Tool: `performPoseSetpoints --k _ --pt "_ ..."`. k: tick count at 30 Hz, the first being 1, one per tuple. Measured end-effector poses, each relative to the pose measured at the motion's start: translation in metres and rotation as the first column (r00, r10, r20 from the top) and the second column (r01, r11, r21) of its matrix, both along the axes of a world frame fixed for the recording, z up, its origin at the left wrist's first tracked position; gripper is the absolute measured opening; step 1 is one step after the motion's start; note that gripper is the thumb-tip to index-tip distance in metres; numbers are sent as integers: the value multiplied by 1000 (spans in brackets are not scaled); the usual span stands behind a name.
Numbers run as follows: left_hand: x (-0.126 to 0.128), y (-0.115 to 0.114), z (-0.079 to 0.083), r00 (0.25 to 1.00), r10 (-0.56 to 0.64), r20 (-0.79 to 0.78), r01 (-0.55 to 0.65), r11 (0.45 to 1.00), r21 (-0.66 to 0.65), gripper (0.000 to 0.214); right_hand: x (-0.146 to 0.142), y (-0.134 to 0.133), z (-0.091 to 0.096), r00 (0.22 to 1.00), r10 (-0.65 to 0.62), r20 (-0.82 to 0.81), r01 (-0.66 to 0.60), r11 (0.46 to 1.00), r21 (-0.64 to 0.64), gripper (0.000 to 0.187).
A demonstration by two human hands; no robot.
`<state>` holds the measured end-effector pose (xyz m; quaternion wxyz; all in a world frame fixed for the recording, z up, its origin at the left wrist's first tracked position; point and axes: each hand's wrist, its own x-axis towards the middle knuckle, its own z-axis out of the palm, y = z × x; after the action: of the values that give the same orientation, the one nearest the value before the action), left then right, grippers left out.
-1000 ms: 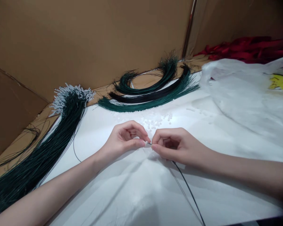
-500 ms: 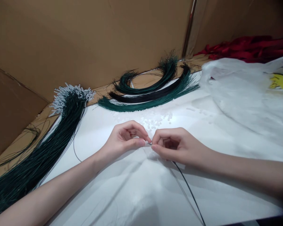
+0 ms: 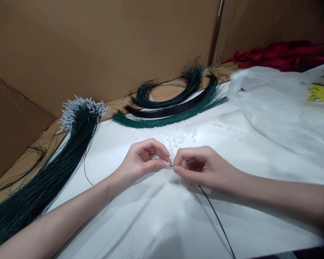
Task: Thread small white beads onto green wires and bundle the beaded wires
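Observation:
My left hand (image 3: 147, 155) pinches a tiny white bead (image 3: 167, 164) between thumb and forefinger. Facing it, my right hand (image 3: 202, 163) is closed on a thin dark green wire (image 3: 213, 208), whose tip pokes out toward the bead. From under the right palm the wire runs down past the front edge of the white surface (image 3: 151, 216). Whether the tip sits inside the bead is too small to tell. Many loose white beads (image 3: 175, 138) lie scattered just beyond my fingertips.
At left lies a thick bundle of green wires (image 3: 48, 169) with white beaded ends (image 3: 81, 108). Curved bundles of green and black wire (image 3: 170, 113) rest at the back, before a cardboard wall (image 3: 110, 43). A clear plastic bag (image 3: 280, 104) and red ribbons (image 3: 286, 54) are at right.
My left forefinger has lifted slightly from the bead and wire tip. Both hands otherwise stay in nearly the same place.

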<state>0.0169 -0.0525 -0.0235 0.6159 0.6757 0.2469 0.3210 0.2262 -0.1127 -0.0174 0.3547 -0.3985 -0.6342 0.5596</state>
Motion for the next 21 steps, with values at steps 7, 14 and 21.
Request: performPoseSetpoints --k 7,14,21 --pt "0 0 -1 999 -33 4 32 998 50 18 0 0 0 1000 -3 13 3 1000 7 15" --pt "0 0 -1 999 -32 -5 32 998 55 18 0 0 0 1000 -11 11 11 1000 10 14" --pt "0 0 -1 1000 -11 -13 12 998 63 18 0 1 0 1000 -11 -1 11 1000 9 14"
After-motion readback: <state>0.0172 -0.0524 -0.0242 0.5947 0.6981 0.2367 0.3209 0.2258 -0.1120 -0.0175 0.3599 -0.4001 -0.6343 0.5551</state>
